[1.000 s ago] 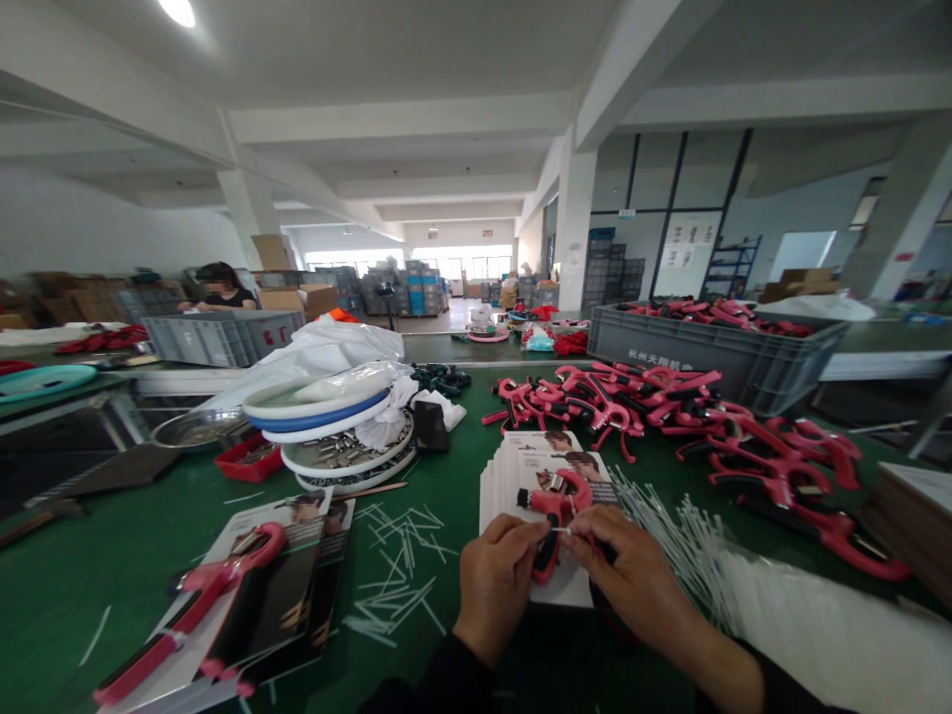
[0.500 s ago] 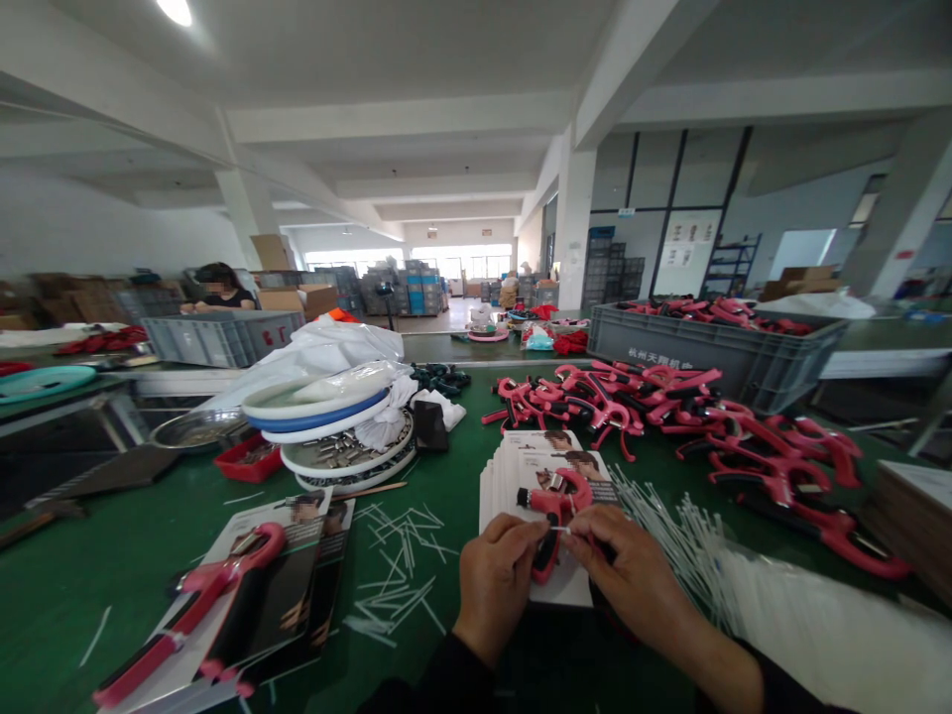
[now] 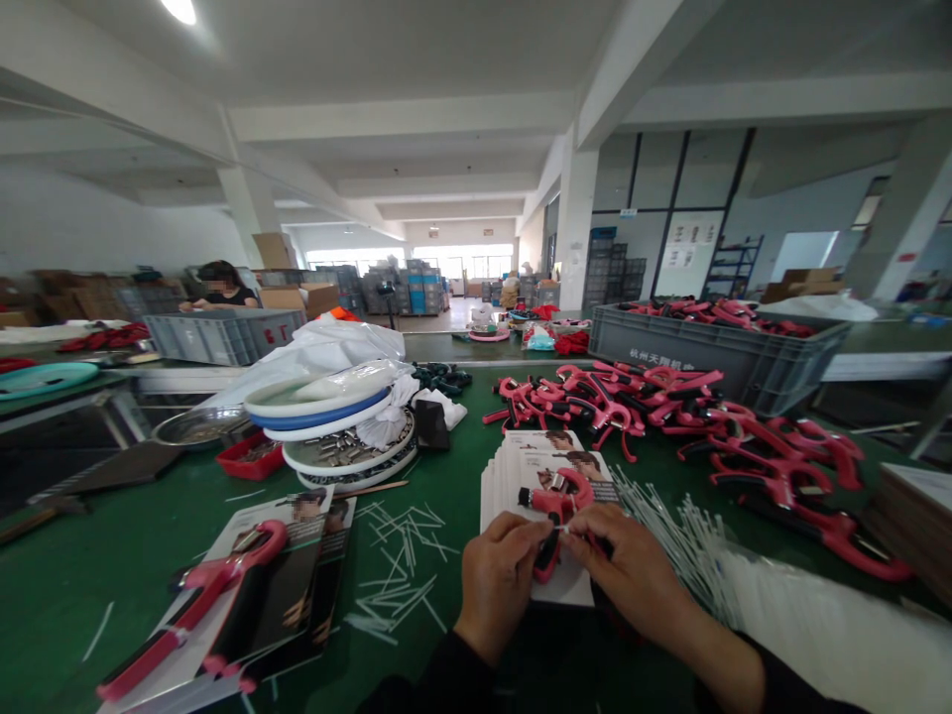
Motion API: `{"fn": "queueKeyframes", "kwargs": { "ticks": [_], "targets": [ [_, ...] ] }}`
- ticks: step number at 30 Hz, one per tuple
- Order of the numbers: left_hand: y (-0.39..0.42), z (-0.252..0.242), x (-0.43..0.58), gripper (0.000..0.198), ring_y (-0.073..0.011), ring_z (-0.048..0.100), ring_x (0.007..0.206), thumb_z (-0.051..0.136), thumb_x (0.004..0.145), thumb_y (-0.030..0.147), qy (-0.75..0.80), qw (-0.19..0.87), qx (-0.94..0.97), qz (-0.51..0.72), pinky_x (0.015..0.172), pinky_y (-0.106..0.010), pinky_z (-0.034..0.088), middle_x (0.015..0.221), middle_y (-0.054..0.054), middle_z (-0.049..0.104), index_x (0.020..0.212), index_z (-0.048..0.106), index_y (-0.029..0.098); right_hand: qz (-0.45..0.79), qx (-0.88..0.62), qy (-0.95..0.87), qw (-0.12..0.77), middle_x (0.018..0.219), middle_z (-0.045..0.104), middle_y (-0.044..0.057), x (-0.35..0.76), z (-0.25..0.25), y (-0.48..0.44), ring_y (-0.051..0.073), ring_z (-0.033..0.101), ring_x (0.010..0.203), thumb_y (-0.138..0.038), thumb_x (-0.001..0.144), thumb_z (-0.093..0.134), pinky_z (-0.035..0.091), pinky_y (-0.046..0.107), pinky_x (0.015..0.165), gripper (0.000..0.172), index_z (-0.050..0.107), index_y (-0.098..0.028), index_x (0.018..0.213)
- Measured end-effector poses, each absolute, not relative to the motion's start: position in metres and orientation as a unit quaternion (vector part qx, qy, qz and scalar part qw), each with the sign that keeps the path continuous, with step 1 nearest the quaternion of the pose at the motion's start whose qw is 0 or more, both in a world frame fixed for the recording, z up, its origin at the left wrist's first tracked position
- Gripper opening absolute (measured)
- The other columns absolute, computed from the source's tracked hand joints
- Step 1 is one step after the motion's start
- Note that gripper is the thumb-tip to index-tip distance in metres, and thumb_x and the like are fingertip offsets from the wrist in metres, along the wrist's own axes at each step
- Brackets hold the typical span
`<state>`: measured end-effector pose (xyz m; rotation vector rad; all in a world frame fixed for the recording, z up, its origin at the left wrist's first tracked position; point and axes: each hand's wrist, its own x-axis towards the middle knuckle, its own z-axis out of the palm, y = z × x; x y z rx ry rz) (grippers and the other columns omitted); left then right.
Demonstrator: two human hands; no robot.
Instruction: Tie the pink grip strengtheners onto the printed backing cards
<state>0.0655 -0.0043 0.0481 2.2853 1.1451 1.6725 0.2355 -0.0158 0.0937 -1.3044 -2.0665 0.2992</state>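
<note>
Pink-and-black hand tool [image 3: 556, 504] lies against a printed backing card [image 3: 571, 587] directly in front of me, at the near edge of the green workbench [image 3: 96, 585]. Its long axis runs roughly front to back across the card: the curved pink head sits at the far end, its small metal-tipped nose points left, and the dark handle comes down toward me, partly hidden behind my fingers. My left hand [image 3: 500, 585] is closed around the card's left side and the tool, its fingers [image 3: 525, 535] curled in close. My right hand [image 3: 632, 575] comes in from the other side, with thumb and forefinger pinched almost shut on a thin white plastic tie [image 3: 563, 531]; I can't tell how far that tie has passed through the card. As for what's done and what's left, one tool on its card [image 3: 194, 595] already lies to my left, while many loose pink tools [image 3: 773, 466] are heaped to my right and more fill the grey crate [image 3: 669, 362] beyond. A stack of spare cards [image 3: 521, 466] sits just past my hands, a bundle of white ties [image 3: 669, 526] lies just to my right, and short white offcuts [image 3: 394, 580] are scattered to my left.
</note>
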Motion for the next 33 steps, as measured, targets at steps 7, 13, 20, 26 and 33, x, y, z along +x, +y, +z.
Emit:
{"fn": "queueKeyframes", "kwargs": {
  "ticks": [7, 13, 20, 26, 33],
  "targets": [
    [-0.002, 0.046, 0.065, 0.021, -0.0097, 0.063, 0.065, 0.052, 0.082, 0.01, 0.381, 0.064, 0.743, 0.546, 0.061, -0.018, 0.051, 0.076, -0.003, 0.066, 0.09, 0.069, 0.02, 0.135, -0.483, -0.788, 0.358, 0.074, 0.06, 0.002, 0.237, 0.092, -0.018, 0.019, 0.056, 0.076, -0.037, 0.087, 0.046, 0.043, 0.032, 0.072, 0.026, 0.061, -0.023, 0.072],
    [0.001, 0.052, 0.064, 0.022, -0.0094, 0.062, 0.064, 0.048, 0.085, 0.016, 0.341, 0.055, 0.778, 0.526, 0.059, -0.017, 0.049, 0.075, -0.004, 0.067, 0.092, 0.069, 0.02, 0.111, -0.469, -0.795, 0.369, 0.09, 0.06, 0.005, 0.243, 0.084, -0.017, 0.02, 0.056, 0.088, -0.036, 0.088, 0.045, 0.045, 0.034, 0.08, 0.023, 0.062, -0.023, 0.079],
    [0.001, 0.055, 0.064, 0.022, -0.0099, 0.061, 0.066, 0.048, 0.086, 0.02, 0.346, 0.054, 0.797, 0.492, 0.06, -0.018, 0.048, 0.076, -0.003, 0.066, 0.093, 0.069, 0.023, 0.052, -0.495, -0.787, 0.364, 0.117, 0.053, 0.009, 0.247, 0.077, -0.014, 0.027, 0.047, 0.111, -0.038, 0.085, 0.047, 0.04, 0.045, 0.091, 0.023, 0.065, -0.024, 0.082],
    [-0.001, 0.054, 0.064, 0.022, -0.0107, 0.062, 0.068, 0.048, 0.087, 0.023, 0.345, 0.037, 0.809, 0.475, 0.06, -0.019, 0.047, 0.079, -0.002, 0.067, 0.095, 0.068, 0.025, 0.065, -0.503, -0.789, 0.347, 0.123, 0.05, 0.01, 0.251, 0.073, -0.014, 0.028, 0.044, 0.117, -0.038, 0.084, 0.046, 0.037, 0.048, 0.095, 0.024, 0.064, -0.023, 0.081],
    [0.003, 0.061, 0.069, 0.019, -0.0106, 0.062, 0.069, 0.053, 0.084, 0.02, 0.314, 0.153, 0.779, 0.521, 0.063, -0.02, 0.05, 0.076, -0.003, 0.068, 0.087, 0.071, 0.022, 0.147, -0.461, -0.833, 0.267, 0.134, 0.043, 0.008, 0.254, 0.096, -0.005, 0.027, 0.033, 0.128, -0.042, 0.086, 0.047, 0.03, 0.05, 0.101, 0.027, 0.066, -0.024, 0.082]
  ]
}}
